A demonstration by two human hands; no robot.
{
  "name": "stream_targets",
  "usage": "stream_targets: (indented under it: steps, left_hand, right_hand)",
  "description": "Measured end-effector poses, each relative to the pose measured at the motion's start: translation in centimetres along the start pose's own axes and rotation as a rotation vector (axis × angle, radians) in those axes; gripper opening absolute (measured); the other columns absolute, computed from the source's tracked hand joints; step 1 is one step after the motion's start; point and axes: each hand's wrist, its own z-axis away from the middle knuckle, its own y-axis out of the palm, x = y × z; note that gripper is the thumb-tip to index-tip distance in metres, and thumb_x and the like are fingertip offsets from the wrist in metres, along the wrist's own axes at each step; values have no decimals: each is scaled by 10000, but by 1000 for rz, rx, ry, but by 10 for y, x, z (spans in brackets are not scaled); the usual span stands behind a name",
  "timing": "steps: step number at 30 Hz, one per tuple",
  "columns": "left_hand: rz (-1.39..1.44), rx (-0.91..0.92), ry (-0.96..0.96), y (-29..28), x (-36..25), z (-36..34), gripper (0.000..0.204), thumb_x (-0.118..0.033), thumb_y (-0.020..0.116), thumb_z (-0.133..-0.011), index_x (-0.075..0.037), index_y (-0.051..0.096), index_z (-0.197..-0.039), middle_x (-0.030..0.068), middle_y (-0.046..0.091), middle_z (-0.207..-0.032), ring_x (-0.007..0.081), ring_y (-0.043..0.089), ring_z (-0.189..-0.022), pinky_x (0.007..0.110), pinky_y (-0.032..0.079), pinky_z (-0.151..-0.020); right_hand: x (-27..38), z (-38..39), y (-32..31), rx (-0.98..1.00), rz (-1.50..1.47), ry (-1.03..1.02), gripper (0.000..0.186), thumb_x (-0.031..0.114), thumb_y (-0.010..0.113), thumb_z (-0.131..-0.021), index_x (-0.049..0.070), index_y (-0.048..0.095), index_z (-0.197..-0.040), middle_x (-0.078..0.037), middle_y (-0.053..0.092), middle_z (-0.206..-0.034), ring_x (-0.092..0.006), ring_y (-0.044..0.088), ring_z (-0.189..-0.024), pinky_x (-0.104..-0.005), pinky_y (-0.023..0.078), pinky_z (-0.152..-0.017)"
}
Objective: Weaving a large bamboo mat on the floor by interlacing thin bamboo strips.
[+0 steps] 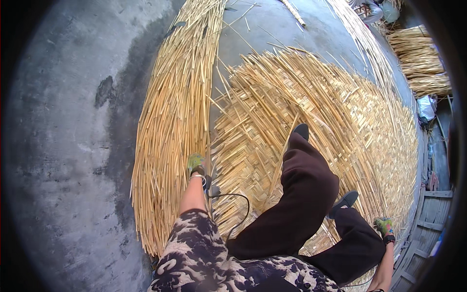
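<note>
My left hand [196,163], in a green patterned glove, touches the right edge of a long layer of loose straw-coloured reeds [172,126]. Its fingers point down among the stalks and are too hidden to read. Far to the right, my right hand [384,225], gloved alike, is low at the near right edge of a large woven reed mat [379,121]; whether its fingers grip anything does not show. The mat has a herringbone weave, with loose stalks [311,102] lying across its left part. My feet, in dark shoes [343,203], stand on the mat.
Grey concrete floor [73,146] lies at the left. More pale reeds [362,36] stretch along the far right. A stacked reed bundle [421,61], a white bag [427,108] and a wooden frame [428,226] line the right side. Part of another person [373,12] shows at the top right. A black cable [243,197] hangs near my left arm.
</note>
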Motion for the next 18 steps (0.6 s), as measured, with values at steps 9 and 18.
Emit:
stream_targets:
  steps: [9,18]
  left_hand:
    - [2123,126,406,-245,-50,128,345,-188,511,-816,-53,459,-1130,3,511,-717,41,472,-550,158,365,-430]
    - [1868,2228,1276,-335,-185,269,575,-185,501,-836,-14,204,-1297,56,435,-928,100,474,-780,187,443,-669]
  right_hand:
    - [17,-45,7,51,-90,-302,209,161,599,-733,-11,597,-854,-83,614,-696,-131,553,-521,-224,402,-440]
    - [245,149,67,619,-811,-471,853,655,357,-748,9,212,-1285,-178,366,-1238,-276,531,-917,-372,444,-780]
